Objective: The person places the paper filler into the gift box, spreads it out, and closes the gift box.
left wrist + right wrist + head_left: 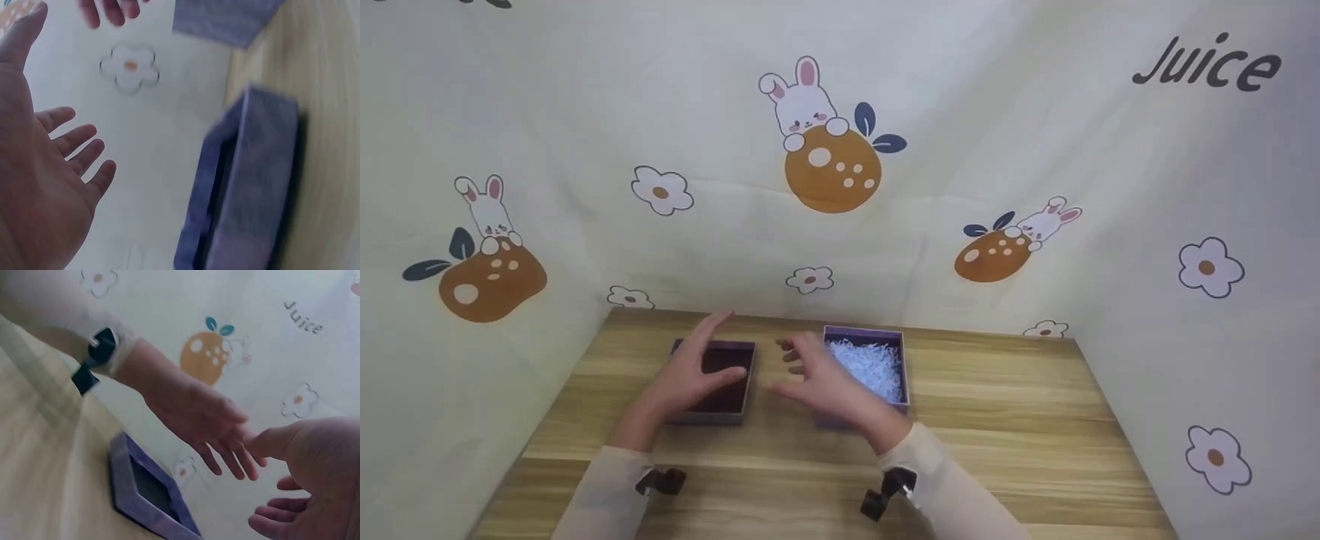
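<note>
My left hand (pixel 686 375) hovers over a shallow purple box (pixel 712 418) with a dark inside, its thumb and fingers spread apart and holding nothing. To the right stands a second purple box (pixel 906 367), filled with pale shredded paper (pixel 874 371). My right hand (pixel 829 382) is above this one's left side, fingers loosely bent with nothing between them. Seen from the left wrist, the left palm (pixel 45 163) is raised beside the shallow box (pixel 259 174). In the right wrist view both hands show, the right one (pixel 320 478) in front.
Both boxes stand on a wood-grain table (pixel 990 435), toward its back edge. A pale cloth (pixel 720 247) printed with rabbits, oranges and flowers rises behind the table and on both sides. Dark wrist mounts (pixel 889 491) sit on the sleeves.
</note>
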`<state>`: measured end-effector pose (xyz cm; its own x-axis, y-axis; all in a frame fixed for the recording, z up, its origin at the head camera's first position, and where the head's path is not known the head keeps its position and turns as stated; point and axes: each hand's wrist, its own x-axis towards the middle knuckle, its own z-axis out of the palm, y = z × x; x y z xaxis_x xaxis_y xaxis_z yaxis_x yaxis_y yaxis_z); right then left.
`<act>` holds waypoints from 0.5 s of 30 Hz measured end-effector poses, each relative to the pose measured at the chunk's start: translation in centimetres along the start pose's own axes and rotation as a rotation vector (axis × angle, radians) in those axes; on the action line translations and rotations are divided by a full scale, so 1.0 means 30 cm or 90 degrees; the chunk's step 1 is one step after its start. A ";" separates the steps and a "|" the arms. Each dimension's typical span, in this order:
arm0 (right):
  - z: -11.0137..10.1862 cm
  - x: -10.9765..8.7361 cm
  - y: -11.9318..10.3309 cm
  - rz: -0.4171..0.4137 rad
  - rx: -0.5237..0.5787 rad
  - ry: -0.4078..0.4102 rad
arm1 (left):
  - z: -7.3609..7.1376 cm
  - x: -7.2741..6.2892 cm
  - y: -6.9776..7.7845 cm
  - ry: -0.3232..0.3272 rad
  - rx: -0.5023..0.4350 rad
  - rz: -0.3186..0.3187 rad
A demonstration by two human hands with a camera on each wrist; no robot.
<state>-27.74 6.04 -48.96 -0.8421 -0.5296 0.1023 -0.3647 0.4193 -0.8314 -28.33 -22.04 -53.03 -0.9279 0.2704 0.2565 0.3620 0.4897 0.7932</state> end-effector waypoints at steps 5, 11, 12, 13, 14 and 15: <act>0.154 -0.017 -0.004 0.056 -0.004 0.017 | -0.051 -0.077 -0.083 0.029 0.002 -0.036; 0.305 -0.013 0.067 0.101 -0.074 0.044 | -0.081 -0.172 -0.173 0.020 -0.011 -0.121; 0.323 -0.011 0.081 0.117 -0.074 0.047 | -0.085 -0.185 -0.186 0.013 -0.008 -0.139; 0.338 -0.007 0.095 0.133 -0.070 0.051 | -0.087 -0.196 -0.197 0.005 -0.002 -0.159; 0.350 -0.004 0.107 0.147 -0.062 0.057 | -0.090 -0.205 -0.207 -0.003 0.004 -0.175; 0.361 0.001 0.120 0.157 -0.048 0.065 | -0.092 -0.213 -0.216 -0.010 0.013 -0.191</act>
<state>-24.78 -0.46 -57.86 -0.9433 -0.3296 -0.0406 -0.1692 0.5823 -0.7951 -24.98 -29.21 -58.28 -0.9924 0.1229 0.0034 0.0730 0.5666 0.8207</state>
